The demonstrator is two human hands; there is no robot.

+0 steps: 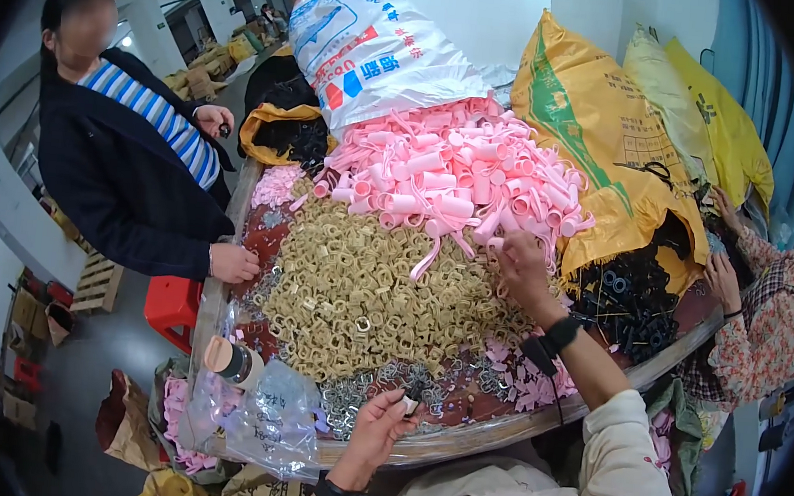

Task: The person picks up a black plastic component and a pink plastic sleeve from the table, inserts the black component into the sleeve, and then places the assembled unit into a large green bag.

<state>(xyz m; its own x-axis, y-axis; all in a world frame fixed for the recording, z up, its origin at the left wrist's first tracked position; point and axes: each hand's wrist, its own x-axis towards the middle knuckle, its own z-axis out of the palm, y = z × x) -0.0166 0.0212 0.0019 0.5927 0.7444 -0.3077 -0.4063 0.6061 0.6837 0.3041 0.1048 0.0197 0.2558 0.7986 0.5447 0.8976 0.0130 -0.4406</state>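
Note:
My left hand is low at the table's near edge, pinching a small dark piece above a scatter of silver metal rings. My right hand reaches far across, fingers on the near edge of the heap of pink curled plastic pieces; whether it grips one I cannot tell. Between the hands spreads a broad pile of small tan ring-shaped parts. A black band sits on each wrist.
A person in a dark jacket stands left, one hand on the table's edge. Another person's hands work at the right by black parts. White sack and yellow sacks stand behind. A clear plastic bag and tape roll sit near left.

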